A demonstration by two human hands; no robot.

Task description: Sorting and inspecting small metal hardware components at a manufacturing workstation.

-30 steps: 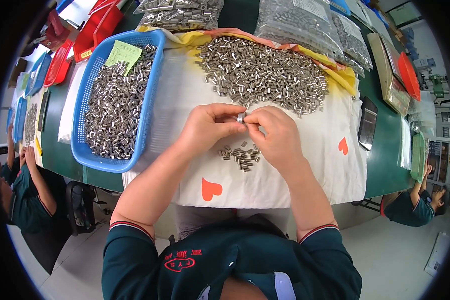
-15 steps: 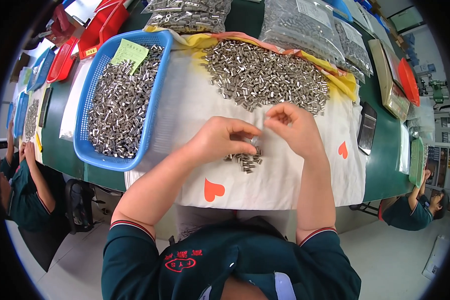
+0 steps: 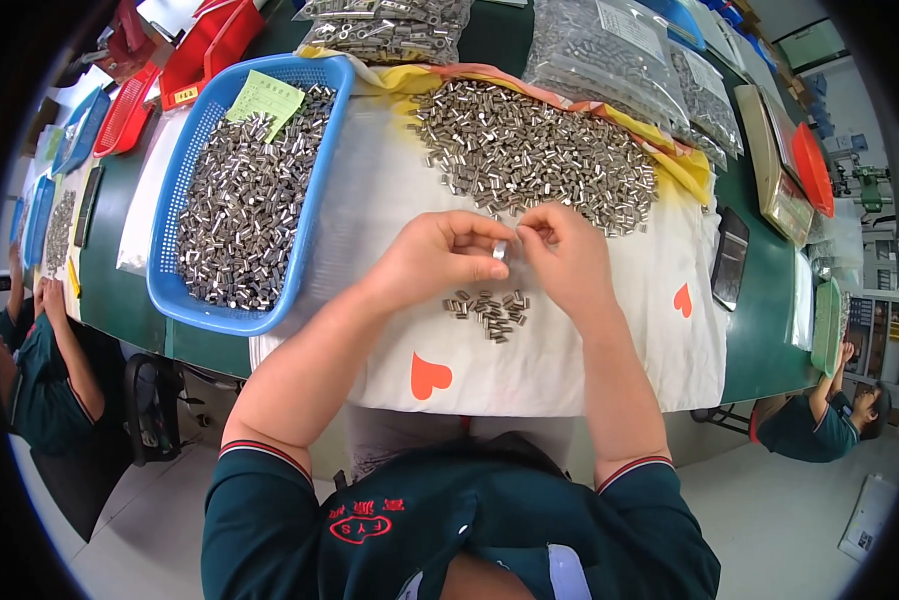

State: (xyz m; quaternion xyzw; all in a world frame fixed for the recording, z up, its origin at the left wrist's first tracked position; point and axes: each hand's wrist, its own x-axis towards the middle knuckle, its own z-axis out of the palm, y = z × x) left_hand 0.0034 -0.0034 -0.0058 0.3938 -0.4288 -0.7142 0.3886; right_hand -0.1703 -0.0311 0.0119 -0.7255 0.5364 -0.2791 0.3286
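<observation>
Between the thumb and fingers of my left hand (image 3: 438,255) is a small shiny metal cylinder (image 3: 500,250). My right hand (image 3: 570,262) is closed in a pinch close beside it, its fingertips nearly meeting the left ones; what they hold, if anything, is hidden. Just below the hands a small group of metal cylinders (image 3: 492,314) lies loose on the white cloth (image 3: 530,385). Beyond my fingers spreads a large pile of the same metal cylinders (image 3: 540,150).
To the left stands a blue basket (image 3: 160,250) full of cylinders with a green paper slip (image 3: 267,103). Bags of metal parts (image 3: 610,65) line the back. A black phone (image 3: 733,258) lies at the right. Co-workers (image 3: 65,380) sit on both sides.
My right hand has moved slightly down and left to meet the left hand, its fingers closing into a pinch. The metal cylinder in my left hand now shows clearly.
</observation>
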